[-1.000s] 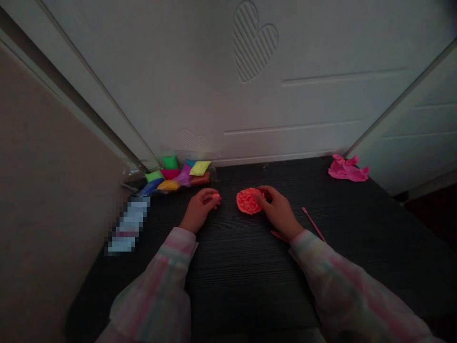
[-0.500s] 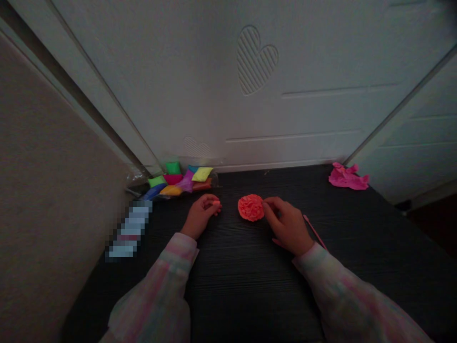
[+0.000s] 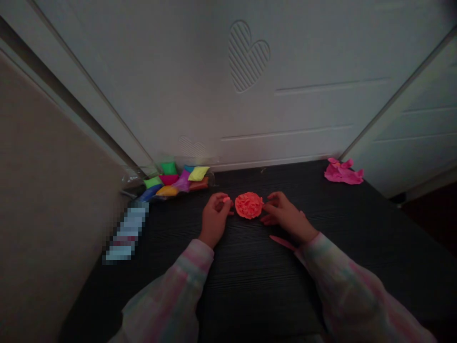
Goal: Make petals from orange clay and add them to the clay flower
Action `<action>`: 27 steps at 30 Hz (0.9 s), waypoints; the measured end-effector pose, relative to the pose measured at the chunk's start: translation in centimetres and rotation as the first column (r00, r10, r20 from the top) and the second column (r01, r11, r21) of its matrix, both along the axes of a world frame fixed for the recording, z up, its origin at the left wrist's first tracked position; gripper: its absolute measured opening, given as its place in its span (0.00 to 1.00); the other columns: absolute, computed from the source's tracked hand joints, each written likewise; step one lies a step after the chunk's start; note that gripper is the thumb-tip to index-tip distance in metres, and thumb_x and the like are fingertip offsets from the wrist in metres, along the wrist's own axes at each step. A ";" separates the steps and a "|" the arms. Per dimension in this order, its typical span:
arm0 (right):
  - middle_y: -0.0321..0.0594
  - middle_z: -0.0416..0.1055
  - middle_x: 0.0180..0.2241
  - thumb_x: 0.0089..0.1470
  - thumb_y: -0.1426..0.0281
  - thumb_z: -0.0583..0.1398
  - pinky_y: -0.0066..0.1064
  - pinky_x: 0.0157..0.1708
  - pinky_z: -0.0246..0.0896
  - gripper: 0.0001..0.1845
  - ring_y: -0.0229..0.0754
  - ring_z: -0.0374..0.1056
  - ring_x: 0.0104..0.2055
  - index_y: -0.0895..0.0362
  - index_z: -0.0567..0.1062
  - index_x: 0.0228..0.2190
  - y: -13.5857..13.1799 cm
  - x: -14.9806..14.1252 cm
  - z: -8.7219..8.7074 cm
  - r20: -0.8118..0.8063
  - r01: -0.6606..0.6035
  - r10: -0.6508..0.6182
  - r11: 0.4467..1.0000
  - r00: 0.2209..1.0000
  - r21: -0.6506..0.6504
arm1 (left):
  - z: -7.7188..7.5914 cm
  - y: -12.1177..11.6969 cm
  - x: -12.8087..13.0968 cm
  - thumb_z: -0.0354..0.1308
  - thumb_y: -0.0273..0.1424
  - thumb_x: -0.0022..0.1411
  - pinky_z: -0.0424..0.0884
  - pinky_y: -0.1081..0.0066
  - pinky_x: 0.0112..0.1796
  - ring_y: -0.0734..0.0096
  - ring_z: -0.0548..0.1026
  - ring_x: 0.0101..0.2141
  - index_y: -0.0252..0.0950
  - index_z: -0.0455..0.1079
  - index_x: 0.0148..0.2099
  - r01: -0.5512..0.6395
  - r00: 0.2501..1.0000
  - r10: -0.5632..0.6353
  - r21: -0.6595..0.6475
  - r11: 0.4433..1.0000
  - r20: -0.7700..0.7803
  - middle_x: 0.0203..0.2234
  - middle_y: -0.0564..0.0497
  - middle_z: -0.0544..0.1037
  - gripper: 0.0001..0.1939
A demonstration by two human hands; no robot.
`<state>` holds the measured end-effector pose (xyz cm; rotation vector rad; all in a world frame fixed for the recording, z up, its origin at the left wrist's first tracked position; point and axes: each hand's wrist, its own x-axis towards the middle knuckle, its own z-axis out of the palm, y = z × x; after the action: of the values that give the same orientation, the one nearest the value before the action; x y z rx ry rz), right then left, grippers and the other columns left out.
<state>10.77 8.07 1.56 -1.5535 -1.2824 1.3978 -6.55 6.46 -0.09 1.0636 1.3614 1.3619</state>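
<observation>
A round coral-coloured piece of modelling clay (image 3: pixel 249 206), its top covered in ruffled bits, lies on the dark table in front of me. Just left of it, my left hand (image 3: pixel 216 214) pinches a small bit of coral clay (image 3: pixel 226 199) between thumb and fingertips. At the round piece's right edge is my right hand (image 3: pixel 285 214), its fingers apart and the tips touching or almost touching the rim. Under my right wrist lies a slim pink modelling tool (image 3: pixel 282 242), partly hidden by the hand and sleeve.
Several colourful clay packets (image 3: pixel 170 180) lie in clear plastic at the back left. A blurred-out pale strip (image 3: pixel 126 233) sits at the table's left edge. Crumpled pink material (image 3: pixel 343 172) rests at the back right. A white panel with a heart relief (image 3: pixel 248 57) rises behind the table.
My left hand has moved right, bringing the small clay bit close to the round piece. My right hand's fingers have spread at the rim. The view has shifted slightly.
</observation>
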 end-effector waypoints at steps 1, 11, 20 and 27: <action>0.36 0.67 0.28 0.44 0.70 0.55 0.30 0.20 0.67 0.12 0.37 0.69 0.20 0.54 0.57 0.32 -0.1 -0.1 0.0 -0.020 -0.006 0.006 1.000 1.000 -0.012 | 0.0 0.0 0.3 0.56 0.31 0.50 0.72 0.73 0.27 0.70 0.73 0.32 0.35 0.61 0.36 -0.010 1.000 0.010 0.005 1.000 -0.002 0.28 0.53 0.70 0.10; 0.34 0.65 0.29 0.42 0.76 0.56 0.29 0.23 0.68 0.15 0.33 0.67 0.21 0.55 0.60 0.34 0.3 -0.6 -0.7 -0.102 0.008 -0.005 1.000 0.995 0.030 | -0.1 0.2 1.4 0.55 0.29 0.50 0.72 0.72 0.30 0.72 0.72 0.32 0.35 0.61 0.35 -0.084 0.996 0.084 0.030 0.996 -0.002 0.29 0.51 0.69 0.09; 0.37 0.66 0.33 0.44 0.73 0.56 0.27 0.26 0.68 0.18 0.34 0.68 0.29 0.56 0.60 0.40 0.8 -0.7 -1.3 -0.152 0.016 0.001 0.994 0.988 0.107 | 0.1 0.2 1.6 0.54 0.29 0.51 0.73 0.72 0.30 0.73 0.72 0.32 0.35 0.61 0.35 -0.116 0.993 0.115 0.065 0.991 0.020 0.28 0.53 0.69 0.08; 0.41 0.66 0.36 0.44 0.70 0.56 0.28 0.26 0.67 0.21 0.36 0.68 0.30 0.58 0.60 0.42 0.8 -0.7 -1.4 -0.120 0.003 0.013 0.990 0.993 0.139 | -0.2 0.4 1.4 0.54 0.29 0.51 0.71 0.73 0.29 0.73 0.71 0.31 0.34 0.63 0.35 -0.113 0.992 0.116 0.067 0.991 -0.044 0.28 0.52 0.69 0.07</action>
<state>10.03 8.87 0.20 -1.3530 -1.2828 1.3536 -5.18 6.82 -0.27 1.0805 1.4406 1.4819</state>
